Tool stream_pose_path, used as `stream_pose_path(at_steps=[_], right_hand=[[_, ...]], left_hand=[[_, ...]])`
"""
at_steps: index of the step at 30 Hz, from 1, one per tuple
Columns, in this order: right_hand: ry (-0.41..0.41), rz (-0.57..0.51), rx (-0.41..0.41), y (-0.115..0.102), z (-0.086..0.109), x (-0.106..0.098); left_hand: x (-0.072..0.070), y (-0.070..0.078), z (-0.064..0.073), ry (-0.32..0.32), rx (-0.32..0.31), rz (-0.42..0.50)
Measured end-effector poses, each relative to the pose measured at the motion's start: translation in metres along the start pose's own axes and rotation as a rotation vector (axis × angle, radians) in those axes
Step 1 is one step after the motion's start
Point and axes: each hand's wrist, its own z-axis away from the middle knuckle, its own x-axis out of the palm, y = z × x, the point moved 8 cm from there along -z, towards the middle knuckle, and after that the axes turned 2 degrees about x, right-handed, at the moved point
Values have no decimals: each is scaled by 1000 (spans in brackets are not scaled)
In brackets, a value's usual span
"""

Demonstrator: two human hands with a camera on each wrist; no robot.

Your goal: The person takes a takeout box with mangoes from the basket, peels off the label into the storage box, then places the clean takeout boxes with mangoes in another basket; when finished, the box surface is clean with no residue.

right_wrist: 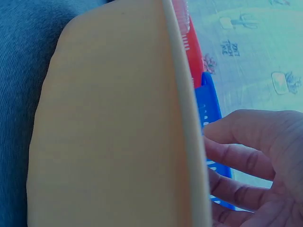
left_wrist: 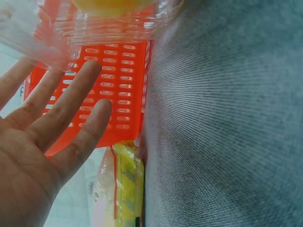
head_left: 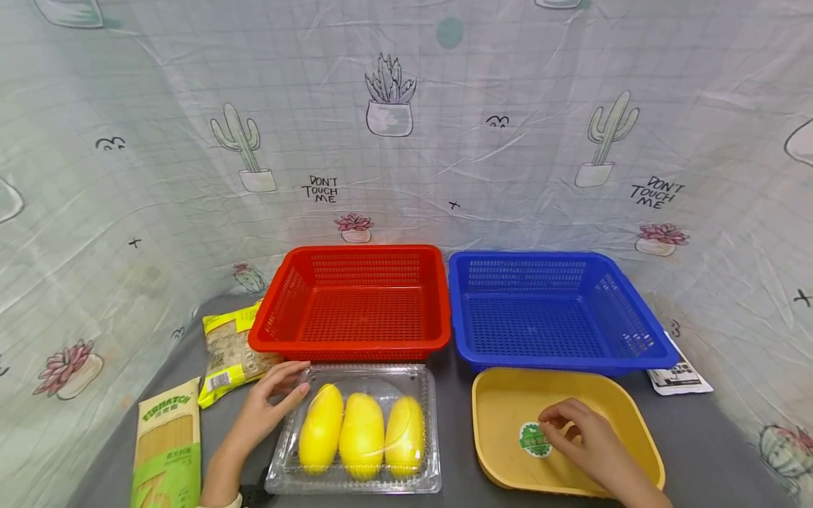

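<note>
Backdrop [head_left: 457,166]: "DON'T TOUCH ME" reads twice, beyond the left fingers [head_left: 282,371] and beyond the right fingers [head_left: 567,409]. Pasta packet [head_left: 166,437], left of left fingers: "FIRMATCH", initial letter uncertain. Green sticker [head_left: 532,440] on yellow tray [head_left: 508,395], beside right fingers: characters illegible. Yellow bag [head_left: 231,349], just left of left fingers: barcode, digits unreadable.
</note>
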Motion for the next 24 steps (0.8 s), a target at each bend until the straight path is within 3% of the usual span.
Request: stream_pose_path(at_steps=[6,15,24], right_hand=[[73,12,-104,-8,2,-13],[136,-7,-148,-6,3,-29],[162,3,-119,7,-3,-47]], left_hand=[[2,-1,2,-42,-10,7],[9,-10,7,-190,-164,10],[12,-9,15,-191,-199,50]])
